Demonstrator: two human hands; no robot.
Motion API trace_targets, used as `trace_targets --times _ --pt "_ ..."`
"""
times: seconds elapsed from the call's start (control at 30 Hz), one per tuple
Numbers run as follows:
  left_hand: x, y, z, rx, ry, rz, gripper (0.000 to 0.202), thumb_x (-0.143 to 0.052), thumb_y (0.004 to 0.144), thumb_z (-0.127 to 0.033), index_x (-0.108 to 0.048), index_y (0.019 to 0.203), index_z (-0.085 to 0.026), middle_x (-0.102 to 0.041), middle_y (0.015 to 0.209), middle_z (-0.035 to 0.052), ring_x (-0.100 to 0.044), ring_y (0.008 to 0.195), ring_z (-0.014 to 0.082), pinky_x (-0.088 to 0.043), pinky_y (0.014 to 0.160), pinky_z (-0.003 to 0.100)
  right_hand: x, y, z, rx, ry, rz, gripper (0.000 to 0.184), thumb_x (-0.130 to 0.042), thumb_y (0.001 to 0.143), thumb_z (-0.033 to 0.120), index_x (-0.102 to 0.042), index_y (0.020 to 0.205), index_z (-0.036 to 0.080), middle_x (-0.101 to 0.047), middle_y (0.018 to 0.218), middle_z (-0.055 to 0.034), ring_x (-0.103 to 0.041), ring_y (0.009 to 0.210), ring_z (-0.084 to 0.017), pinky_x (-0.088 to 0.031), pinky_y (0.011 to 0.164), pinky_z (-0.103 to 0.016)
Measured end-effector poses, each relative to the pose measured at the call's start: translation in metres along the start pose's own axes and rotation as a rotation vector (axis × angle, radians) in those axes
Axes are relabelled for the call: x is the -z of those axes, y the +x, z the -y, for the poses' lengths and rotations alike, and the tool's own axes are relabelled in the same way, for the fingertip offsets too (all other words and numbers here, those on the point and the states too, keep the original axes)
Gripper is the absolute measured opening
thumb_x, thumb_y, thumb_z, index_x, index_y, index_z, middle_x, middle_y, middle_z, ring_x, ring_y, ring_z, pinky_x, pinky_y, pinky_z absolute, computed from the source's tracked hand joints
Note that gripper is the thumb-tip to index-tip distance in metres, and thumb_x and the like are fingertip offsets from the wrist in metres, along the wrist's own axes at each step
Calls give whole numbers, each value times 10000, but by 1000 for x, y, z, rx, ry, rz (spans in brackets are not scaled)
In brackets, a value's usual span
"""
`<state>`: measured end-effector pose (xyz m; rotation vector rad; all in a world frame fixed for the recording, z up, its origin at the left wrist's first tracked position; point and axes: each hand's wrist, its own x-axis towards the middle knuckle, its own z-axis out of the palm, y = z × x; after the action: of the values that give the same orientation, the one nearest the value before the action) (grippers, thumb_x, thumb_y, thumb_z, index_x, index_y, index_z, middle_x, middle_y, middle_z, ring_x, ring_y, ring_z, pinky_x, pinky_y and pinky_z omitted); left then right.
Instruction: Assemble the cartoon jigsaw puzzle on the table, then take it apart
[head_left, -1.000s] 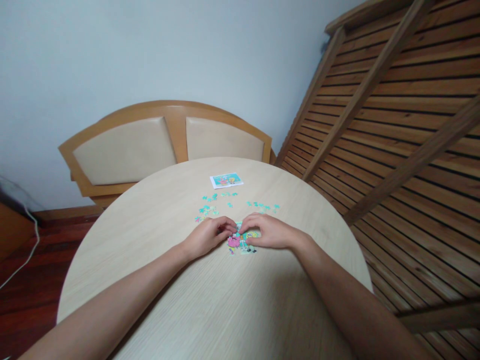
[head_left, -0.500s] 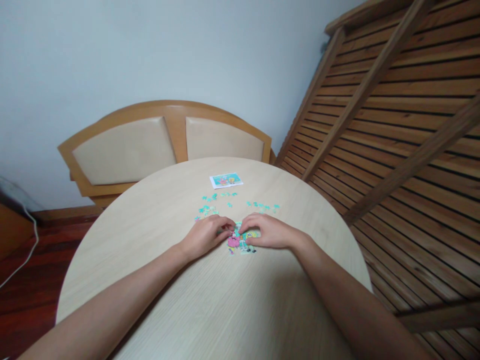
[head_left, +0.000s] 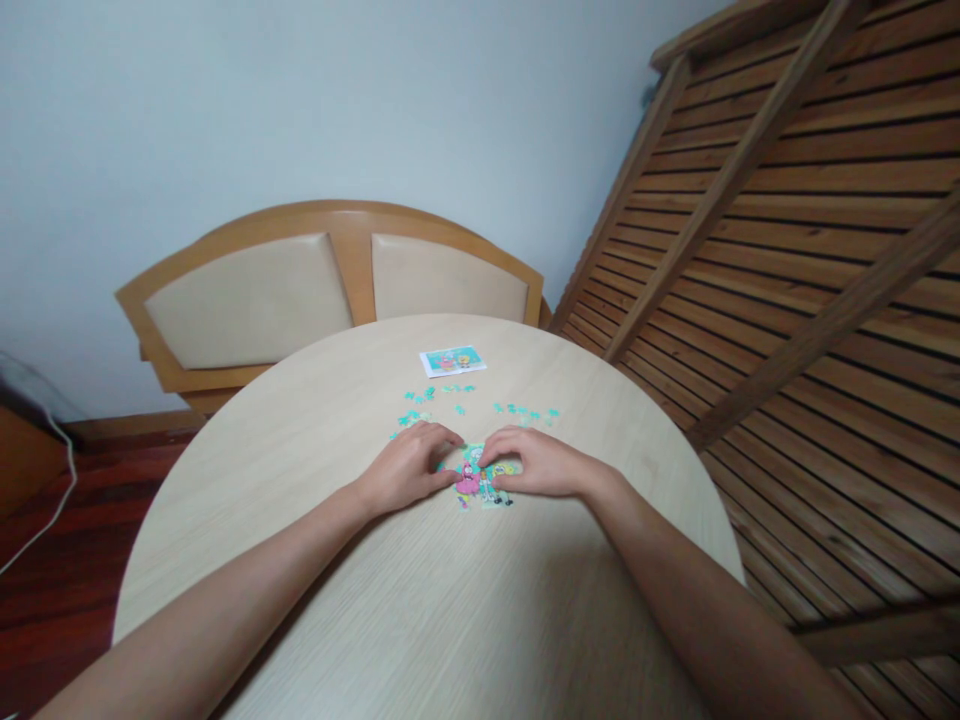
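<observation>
A partly joined jigsaw (head_left: 480,484) in pink, teal and yellow lies on the round pale wooden table (head_left: 420,600). My left hand (head_left: 409,465) rests at its left edge, fingers curled, with the fingertips toward the loose pieces. My right hand (head_left: 536,462) lies over the jigsaw's right side, fingers bent and pressing on it. Loose teal pieces (head_left: 420,405) are scattered just beyond my left hand, and more loose pieces (head_left: 525,411) lie beyond my right hand. What either hand's fingers hold is hidden.
A small printed picture card (head_left: 452,360) lies near the table's far edge. Behind the table stands a wooden bench back with beige pads (head_left: 330,285). A slatted wooden frame (head_left: 787,230) leans at the right. A white cable (head_left: 45,500) runs over the red floor at left.
My left hand has slid a little to the left and away, uncovering more of the jigsaw's left side. My right hand has stayed put.
</observation>
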<state>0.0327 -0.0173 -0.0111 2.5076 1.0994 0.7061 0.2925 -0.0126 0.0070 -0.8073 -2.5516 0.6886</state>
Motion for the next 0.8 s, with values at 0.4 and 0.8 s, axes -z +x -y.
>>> trace_targets --times 0.4,0.8 --pt "52 -6 62 275 133 -17 279 -531 904 -391 -724 947 -195 -725 936 71 -637 798 205 -453 709 301 -1 0 -4 -23 1 -6 238 -700 875 256 -759 1097 195 -677 1171 -99 -647 1092 -218 -488 1004 -354" --pt "53 -14 72 330 131 173 257 -578 849 -384 -715 936 -186 -726 853 51 -631 714 186 -426 649 280 -5 1 -7 -14 -2 -11 246 -697 881 254 -754 1116 207 -671 1190 -96 -645 1108 -218 -487 1016 -356"
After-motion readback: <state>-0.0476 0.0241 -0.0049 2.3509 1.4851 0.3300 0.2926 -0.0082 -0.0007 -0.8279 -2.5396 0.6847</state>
